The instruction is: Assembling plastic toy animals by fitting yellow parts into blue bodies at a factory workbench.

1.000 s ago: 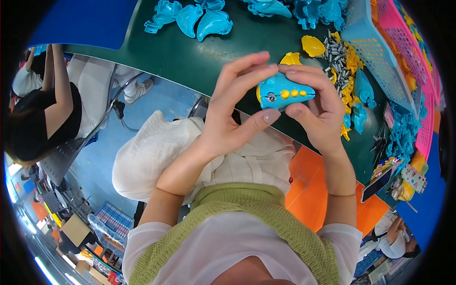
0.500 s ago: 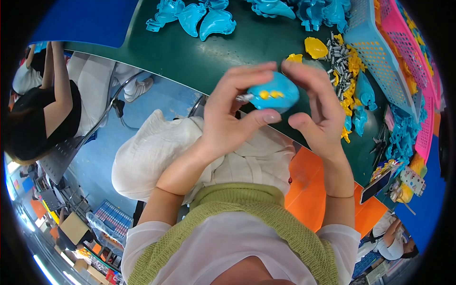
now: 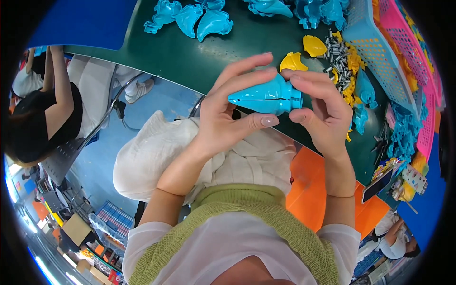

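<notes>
Between my two hands, over the near edge of the dark green table, is a glossy blue plastic toy part [image 3: 261,97]. It tapers to a point on the left, and a dark seam runs along its length. My left hand [image 3: 225,107] wraps its tapered body, thumb below and fingers above. The fingers of my right hand [image 3: 323,102] pinch its wider, stepped end on the right. Just beyond my fingertips lies a curved yellow plastic piece [image 3: 293,62], with a yellow shell [image 3: 314,46] behind it.
Small metal cylinders [image 3: 337,51] lie heaped with yellow pieces [image 3: 355,64] on the right. Several blue shells [image 3: 214,23] rest at the table's far side. A blue basket [image 3: 380,61] and a pink basket [image 3: 418,61] stand at right, near a phone [image 3: 377,186]. Another person [image 3: 57,102] sits at left.
The blue part has been turned over: its side with yellow bits and a metal piece no longer shows, and the seam and pointed end now face up. My right fingers have closed onto its end.
</notes>
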Available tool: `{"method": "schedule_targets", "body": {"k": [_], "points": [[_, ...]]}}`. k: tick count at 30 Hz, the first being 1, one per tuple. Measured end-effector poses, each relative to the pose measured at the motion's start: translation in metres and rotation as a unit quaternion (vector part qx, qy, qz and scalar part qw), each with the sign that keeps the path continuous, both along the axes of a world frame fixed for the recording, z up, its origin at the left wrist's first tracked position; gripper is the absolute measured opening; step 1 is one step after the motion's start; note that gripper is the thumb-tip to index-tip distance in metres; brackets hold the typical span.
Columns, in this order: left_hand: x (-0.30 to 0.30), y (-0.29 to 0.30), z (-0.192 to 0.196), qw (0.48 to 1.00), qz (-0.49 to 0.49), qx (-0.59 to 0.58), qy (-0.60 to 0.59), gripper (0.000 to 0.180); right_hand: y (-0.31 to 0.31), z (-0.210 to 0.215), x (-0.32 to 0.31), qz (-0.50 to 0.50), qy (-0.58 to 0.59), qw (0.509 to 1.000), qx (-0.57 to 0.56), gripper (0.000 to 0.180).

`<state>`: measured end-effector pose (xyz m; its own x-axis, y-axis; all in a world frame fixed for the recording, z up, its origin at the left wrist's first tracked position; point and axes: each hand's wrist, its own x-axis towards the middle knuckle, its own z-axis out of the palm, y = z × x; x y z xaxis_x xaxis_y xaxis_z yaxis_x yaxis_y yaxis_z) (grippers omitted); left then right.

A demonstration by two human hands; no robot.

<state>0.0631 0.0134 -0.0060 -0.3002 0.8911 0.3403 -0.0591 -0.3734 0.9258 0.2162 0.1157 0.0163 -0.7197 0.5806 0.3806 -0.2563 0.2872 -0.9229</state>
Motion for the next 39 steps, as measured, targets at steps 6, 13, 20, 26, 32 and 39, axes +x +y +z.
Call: {"method": "schedule_targets", "body": {"k": [6,13,20,26,32,39], "points": [[0.004,-0.004,-0.003,0.999,0.019,0.012,0.033,0.050,0.002,-0.001,0.004,0.018,-0.022,1.000,-0.001,0.035],[0.006,-0.005,-0.003,0.998,0.001,-0.036,-0.048,0.052,0.002,0.000,-0.001,0.010,-0.055,0.998,-0.032,0.034],[-0.008,-0.006,0.000,0.910,-0.060,-0.154,-0.380,0.065,0.018,0.007,0.014,-0.188,-0.071,0.980,-0.011,0.032],[-0.017,-0.010,-0.007,0.886,-0.159,-0.122,-0.418,0.064,0.026,0.016,0.024,-0.313,-0.085,0.935,0.141,0.023],[-0.009,-0.004,0.006,0.884,-0.123,-0.137,-0.430,0.064,0.032,0.016,0.027,-0.386,-0.034,0.912,0.136,0.015],[-0.014,-0.003,0.010,0.742,-0.194,-0.132,-0.628,0.064,0.029,0.013,0.018,-0.222,-0.279,0.900,0.251,0.012]]}}
